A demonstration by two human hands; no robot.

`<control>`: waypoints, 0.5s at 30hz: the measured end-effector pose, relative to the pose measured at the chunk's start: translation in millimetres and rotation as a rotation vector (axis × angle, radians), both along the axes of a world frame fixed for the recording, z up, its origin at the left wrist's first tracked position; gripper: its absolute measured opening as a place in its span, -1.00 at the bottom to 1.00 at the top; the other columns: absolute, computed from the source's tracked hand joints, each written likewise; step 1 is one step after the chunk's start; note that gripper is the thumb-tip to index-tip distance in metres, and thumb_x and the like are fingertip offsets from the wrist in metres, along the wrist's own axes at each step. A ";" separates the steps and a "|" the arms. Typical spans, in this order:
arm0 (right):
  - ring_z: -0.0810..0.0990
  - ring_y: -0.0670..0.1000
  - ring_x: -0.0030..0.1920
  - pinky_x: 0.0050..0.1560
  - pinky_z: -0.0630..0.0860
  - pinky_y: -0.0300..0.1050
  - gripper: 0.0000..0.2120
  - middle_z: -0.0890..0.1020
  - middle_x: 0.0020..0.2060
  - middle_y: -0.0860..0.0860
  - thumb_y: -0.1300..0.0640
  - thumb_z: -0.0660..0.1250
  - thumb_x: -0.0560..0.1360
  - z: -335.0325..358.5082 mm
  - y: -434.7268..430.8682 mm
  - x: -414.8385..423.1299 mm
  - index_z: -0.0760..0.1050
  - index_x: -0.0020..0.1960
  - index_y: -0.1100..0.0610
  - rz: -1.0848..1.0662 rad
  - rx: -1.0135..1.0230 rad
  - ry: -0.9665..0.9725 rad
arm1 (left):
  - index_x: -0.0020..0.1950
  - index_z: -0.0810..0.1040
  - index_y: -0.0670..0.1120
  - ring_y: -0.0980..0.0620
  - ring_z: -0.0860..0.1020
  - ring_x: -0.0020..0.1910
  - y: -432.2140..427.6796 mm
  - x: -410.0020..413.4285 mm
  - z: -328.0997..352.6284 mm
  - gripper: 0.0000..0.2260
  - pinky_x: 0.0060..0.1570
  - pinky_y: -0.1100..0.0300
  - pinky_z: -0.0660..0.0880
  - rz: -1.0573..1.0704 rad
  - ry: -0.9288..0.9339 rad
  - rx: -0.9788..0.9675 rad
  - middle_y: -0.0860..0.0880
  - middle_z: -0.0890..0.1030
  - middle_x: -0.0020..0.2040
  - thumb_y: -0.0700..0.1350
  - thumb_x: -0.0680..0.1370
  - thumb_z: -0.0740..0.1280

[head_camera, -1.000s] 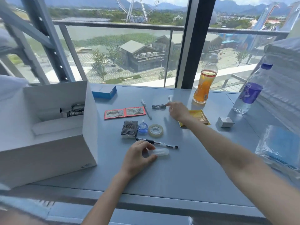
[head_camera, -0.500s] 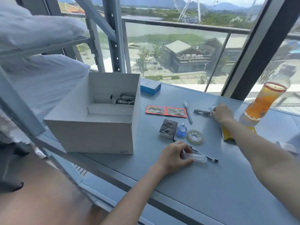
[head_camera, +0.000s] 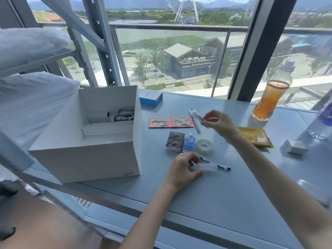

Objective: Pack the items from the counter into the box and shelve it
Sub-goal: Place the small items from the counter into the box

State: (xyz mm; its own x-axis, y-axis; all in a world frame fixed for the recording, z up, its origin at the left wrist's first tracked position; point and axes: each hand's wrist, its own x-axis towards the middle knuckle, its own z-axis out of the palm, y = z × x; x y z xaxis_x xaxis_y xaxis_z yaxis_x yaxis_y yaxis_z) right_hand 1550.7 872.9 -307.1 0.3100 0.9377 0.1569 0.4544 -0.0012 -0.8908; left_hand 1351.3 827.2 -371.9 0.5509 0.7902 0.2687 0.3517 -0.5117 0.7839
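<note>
An open white box (head_camera: 86,155) stands at the counter's left, with dark items (head_camera: 124,115) inside at the back. My left hand (head_camera: 183,168) is closed around a clear plastic tube (head_camera: 208,167), which lies over a black pen (head_camera: 223,167). My right hand (head_camera: 220,123) is raised above the counter and pinches a small thin item (head_camera: 206,120), too blurred to identify. Between my hands lie a black packet (head_camera: 175,141), a small blue bottle (head_camera: 190,141), a tape roll (head_camera: 204,146), red sachets (head_camera: 170,122) and a white pen (head_camera: 195,123).
A blue carton (head_camera: 150,98) lies behind the box. A yellow packet (head_camera: 255,136), a white adapter (head_camera: 295,147), an orange drink bottle (head_camera: 269,99) and a water bottle (head_camera: 323,123) stand to the right. A metal rack (head_camera: 100,51) holds white bedding (head_camera: 30,105) on the left.
My right hand has lifted off the counter with the small item pinched in its fingers. My left hand has curled tighter around the clear tube. The view has swung left.
</note>
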 end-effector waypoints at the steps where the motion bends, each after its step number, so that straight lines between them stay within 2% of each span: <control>1: 0.65 -0.03 -0.20 -0.12 0.55 -0.17 -0.85 0.66 -0.20 0.08 0.28 0.49 0.34 -3.7 -18.5 -6.0 0.54 -0.19 0.14 0.049 -0.007 0.043 | -0.10 0.54 -0.12 0.06 0.49 -0.21 -0.2 0.2 0.4 -0.77 -0.24 0.43 0.36 0.012 -0.022 -0.022 -0.01 0.60 -0.14 -0.19 0.31 0.49; 3: 0.65 -0.09 -0.21 -0.15 0.56 -0.30 -0.83 0.66 -0.20 0.06 0.30 0.49 0.33 -12.9 -53.7 -14.0 0.54 -0.18 0.13 0.116 -0.050 0.082 | -0.09 0.50 -0.14 0.02 0.52 -0.21 0.1 0.3 -0.1 -0.71 -0.23 0.34 0.44 0.046 -0.064 -0.084 -0.04 0.61 -0.14 -0.21 0.28 0.51; 5: 0.64 -0.06 -0.18 -0.11 0.57 -0.30 -0.84 0.65 -0.19 0.10 0.33 0.48 0.34 -23.0 -80.6 -17.8 0.54 -0.14 0.21 0.141 -0.092 0.050 | -0.06 0.47 -0.15 0.00 0.54 -0.18 -2.2 -3.7 -3.2 -0.65 -0.14 0.26 0.50 0.067 -0.084 -0.132 -0.06 0.60 -0.13 -0.21 0.26 0.54; 8: 0.62 0.03 -0.13 0.00 0.54 -0.21 -0.88 0.63 -0.16 0.15 0.34 0.46 0.36 -31.7 -100.9 -21.6 0.57 -0.13 0.23 0.240 -0.080 -0.214 | -0.05 0.45 -0.12 0.01 0.56 -0.16 -8.0 -13.5 -8.2 -0.61 -0.10 0.27 0.51 0.103 -0.096 -0.143 -0.04 0.58 -0.15 -0.19 0.25 0.56; 12: 0.59 0.06 -0.06 0.02 0.50 -0.13 -0.88 0.63 -0.11 0.09 0.27 0.48 0.36 -33.8 -103.4 -21.6 0.57 -0.14 0.19 0.339 0.005 -0.454 | -0.05 0.43 -0.03 0.06 0.56 -0.19 -11.2 -19.1 -8.0 -0.60 -0.15 0.44 0.46 0.112 -0.090 -0.128 0.02 0.56 -0.19 -0.19 0.26 0.56; 15: 0.56 -0.03 -0.09 0.01 0.44 -0.26 -0.80 0.63 -0.14 0.02 0.17 0.52 0.33 -36.4 -102.3 -20.2 0.55 -0.12 0.16 0.368 -0.007 -0.553 | -0.02 0.46 -0.07 0.03 0.56 -0.17 -11.9 -20.6 -3.2 -0.64 -0.11 0.40 0.48 0.088 -0.063 -0.129 -0.01 0.56 -0.16 -0.20 0.29 0.54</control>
